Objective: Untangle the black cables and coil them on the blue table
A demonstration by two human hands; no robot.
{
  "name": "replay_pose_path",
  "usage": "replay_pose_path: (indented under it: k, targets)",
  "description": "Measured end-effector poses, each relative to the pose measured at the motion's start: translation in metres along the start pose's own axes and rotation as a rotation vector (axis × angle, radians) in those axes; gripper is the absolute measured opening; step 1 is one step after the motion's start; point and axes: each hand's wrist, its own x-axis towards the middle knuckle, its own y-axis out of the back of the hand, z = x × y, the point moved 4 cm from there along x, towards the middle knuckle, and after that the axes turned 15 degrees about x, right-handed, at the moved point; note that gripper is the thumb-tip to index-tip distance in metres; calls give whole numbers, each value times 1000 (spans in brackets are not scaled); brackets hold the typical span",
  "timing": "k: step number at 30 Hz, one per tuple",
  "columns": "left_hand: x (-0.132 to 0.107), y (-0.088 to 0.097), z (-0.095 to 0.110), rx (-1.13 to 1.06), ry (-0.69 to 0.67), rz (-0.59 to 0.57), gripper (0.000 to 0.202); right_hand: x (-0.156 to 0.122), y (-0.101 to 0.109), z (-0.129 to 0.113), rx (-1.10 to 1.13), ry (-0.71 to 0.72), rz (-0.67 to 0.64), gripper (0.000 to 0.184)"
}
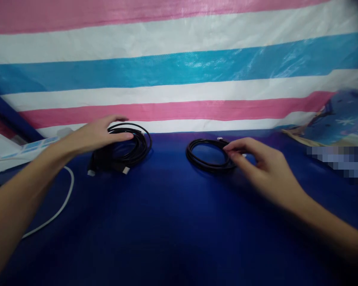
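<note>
On the left of the head view lies a thick coil of black cables [139, 153] with silvery plugs showing at its near side. My left hand [98, 135] reaches over its far left part, thumb and fingers apart. A smaller coiled black cable [193, 161] rests to the right, with a plug at its far side. At this coil's right edge my right hand [261, 163] is closed in a pinch, thumb and index finger together on the cable. The exact spot between those fingertips is partly hidden.
Both coils lie on a dark blue tabletop [167, 222]. A white cord [68, 190] curves along the left side, near white and blue packaging [32, 149]. Striped pink, white and blue sheeting [179, 67] hangs behind. A blue patterned item [340, 115] stands at the right.
</note>
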Motion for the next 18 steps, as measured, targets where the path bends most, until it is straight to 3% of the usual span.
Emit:
replay_pose_path:
  k: [1,4,6,8,13,16,18]
  targets:
    - [5,-7,2,90,8,33,80,8,7,12,-33,-37,54,19]
    - [17,-39,3,217,5,-40,79,25,22,44,-148,-138,116,33]
    - [20,-55,0,209,4,-70,77,31,24,57,-200,-203,94,39]
    - [19,-59,-2,208,-4,-61,78,33,21,61,-231,-237,49,37]
    - [7,-31,13,226,-14,132,60,31,17,53,-251,-240,22,21]
    - [-7,-6,35,185,-33,317,43,31,21,44,-237,-188,109,15]
    - [-24,9,57,102,-123,473,31,29,25,35,-183,-128,180,14]
